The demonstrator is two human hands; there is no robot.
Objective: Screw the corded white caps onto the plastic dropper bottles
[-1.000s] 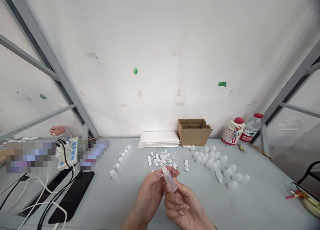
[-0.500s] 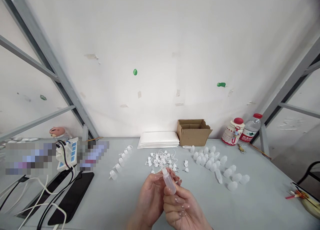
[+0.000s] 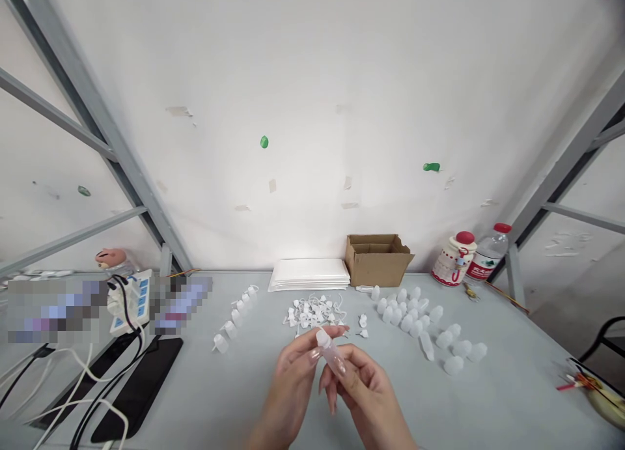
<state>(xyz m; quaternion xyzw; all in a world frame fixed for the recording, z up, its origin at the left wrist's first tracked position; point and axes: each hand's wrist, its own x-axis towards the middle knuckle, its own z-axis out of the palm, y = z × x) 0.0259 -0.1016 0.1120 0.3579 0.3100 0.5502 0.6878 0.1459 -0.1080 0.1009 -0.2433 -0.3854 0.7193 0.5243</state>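
Head view: R fingers [image 3: 354,383] closed on tube [image 3: 329,350] above surface [image 3: 219,398], its top tilted twd 11 o'clock; L fingers [image 3: 303,343] curled part-open at its neck, can't tell if gripping. Cap pile [image 3: 312,312] approx. 12, near edge partly behind L fingers; stack [image 3: 308,273] beyond. Box [image 3: 375,274] at 1, loose tubes [image 3: 406,322], jar [image 3: 448,264] + bottle [image 3: 492,247] at 2. Tube row [image 3: 237,318] at 10, black slab [image 3: 144,388] approx. 9.

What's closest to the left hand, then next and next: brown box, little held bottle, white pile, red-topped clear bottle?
From the left hand:
1. Little held bottle, at its fingertips.
2. White pile, just beyond.
3. Brown box, back, right.
4. Red-topped clear bottle, far right.
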